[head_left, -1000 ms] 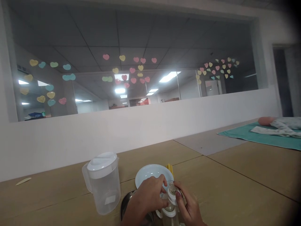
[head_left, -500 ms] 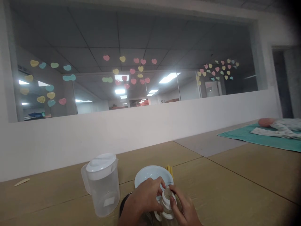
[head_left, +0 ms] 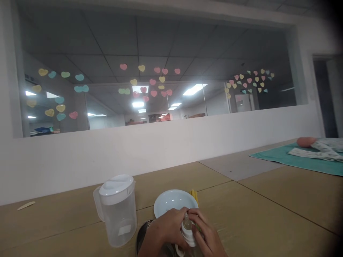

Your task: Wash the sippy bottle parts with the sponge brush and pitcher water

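Note:
A baby bottle (head_left: 188, 233) with a clear teat and white collar stands upright at the bottom middle, its lower part cut off by the frame. My left hand (head_left: 171, 228) is wrapped round its left side at the collar. From the right, my right hand (head_left: 205, 232) grips the collar too, fingertips near the teat. Just behind the hands is a pale blue bowl (head_left: 171, 200), partly covered by them. A metal tray (head_left: 142, 232) shows under my left wrist, mostly hidden.
A clear lidded pitcher (head_left: 119, 214) stands left of the hands. Yellow sticks (head_left: 194, 195) lie beside the bowl. A flat wooden stick (head_left: 26, 206) is at far left. On a green towel (head_left: 276, 155) at right lie patterned cloth and a pinkish rounded object (head_left: 306, 142). Behind is a windowed wall (head_left: 160, 142).
My hands and the bottle's top have shifted slightly left, and my fingers have closed in nearer the teat. The view has moved a little.

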{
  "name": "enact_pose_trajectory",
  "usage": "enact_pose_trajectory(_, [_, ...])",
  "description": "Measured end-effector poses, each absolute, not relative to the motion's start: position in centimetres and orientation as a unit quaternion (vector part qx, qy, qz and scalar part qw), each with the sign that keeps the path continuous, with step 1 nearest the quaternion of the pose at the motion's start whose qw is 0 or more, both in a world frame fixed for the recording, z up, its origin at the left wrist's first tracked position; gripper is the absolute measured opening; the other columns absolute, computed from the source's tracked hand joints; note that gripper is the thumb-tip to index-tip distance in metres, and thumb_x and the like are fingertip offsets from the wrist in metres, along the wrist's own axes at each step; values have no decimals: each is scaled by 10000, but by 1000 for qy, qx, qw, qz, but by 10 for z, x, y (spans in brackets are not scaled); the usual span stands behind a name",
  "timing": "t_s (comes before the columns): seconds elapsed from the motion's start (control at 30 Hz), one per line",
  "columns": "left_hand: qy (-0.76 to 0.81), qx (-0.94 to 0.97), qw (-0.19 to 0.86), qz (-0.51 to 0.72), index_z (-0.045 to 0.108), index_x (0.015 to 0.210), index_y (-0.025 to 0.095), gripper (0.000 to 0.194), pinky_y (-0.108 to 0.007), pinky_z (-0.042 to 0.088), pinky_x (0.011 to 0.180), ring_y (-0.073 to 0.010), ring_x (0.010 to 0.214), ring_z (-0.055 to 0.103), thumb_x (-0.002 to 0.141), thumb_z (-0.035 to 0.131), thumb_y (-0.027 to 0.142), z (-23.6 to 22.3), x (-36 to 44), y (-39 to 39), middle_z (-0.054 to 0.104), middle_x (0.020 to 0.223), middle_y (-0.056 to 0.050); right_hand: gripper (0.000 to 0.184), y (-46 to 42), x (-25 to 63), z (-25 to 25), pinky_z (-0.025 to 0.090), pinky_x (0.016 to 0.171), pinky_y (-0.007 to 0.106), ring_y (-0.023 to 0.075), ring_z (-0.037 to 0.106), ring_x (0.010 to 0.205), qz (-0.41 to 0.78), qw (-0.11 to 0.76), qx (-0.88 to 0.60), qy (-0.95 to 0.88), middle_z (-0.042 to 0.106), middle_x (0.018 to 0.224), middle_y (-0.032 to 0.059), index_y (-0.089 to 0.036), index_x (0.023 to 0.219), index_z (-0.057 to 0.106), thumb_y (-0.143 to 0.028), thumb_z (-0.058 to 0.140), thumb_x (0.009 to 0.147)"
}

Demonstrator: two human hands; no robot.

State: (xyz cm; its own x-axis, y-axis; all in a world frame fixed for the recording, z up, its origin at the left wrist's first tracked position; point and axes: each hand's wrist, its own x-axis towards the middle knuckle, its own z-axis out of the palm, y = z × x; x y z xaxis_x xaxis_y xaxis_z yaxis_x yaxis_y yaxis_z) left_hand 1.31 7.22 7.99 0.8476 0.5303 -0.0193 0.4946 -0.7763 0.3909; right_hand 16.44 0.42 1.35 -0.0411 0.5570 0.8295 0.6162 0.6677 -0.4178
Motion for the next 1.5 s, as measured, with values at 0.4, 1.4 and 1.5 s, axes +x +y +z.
enact_pose_trajectory(0.4, [260, 937, 219, 78, 441, 1183, 243, 868, -291, 429, 772, -224, 880, 564, 401, 801, 361, 74, 15, 81, 618, 974, -10, 295, 13, 167, 14, 489, 793, 346, 202, 605, 864, 75, 582, -388, -711, 656, 909, 66, -257, 984, 652, -351, 391, 883])
enact_pose_trajectory(1.4, [234, 919, 299, 102, 502, 1118, 207, 825, -288, 451, 778, -239, 927, 566, 364, 823, 298, 62, 13, 98, 623, 1033, -20, 300, 29, 162, 27, 439, 630, 278, 149, 532, 641, 295, 592, -381, -646, 574, 701, 4, -195, 856, 577, -453, 425, 854])
enact_pose_trajectory(1.5, [219, 922, 306, 92, 487, 1156, 196, 871, -278, 449, 751, -231, 896, 572, 364, 826, 319, 62, 14, 100, 629, 1023, -35, 315, 31, 165, 21, 442, 628, 281, 153, 539, 638, 308, 605, -383, -627, 577, 705, 0, -203, 957, 548, -477, 445, 841])
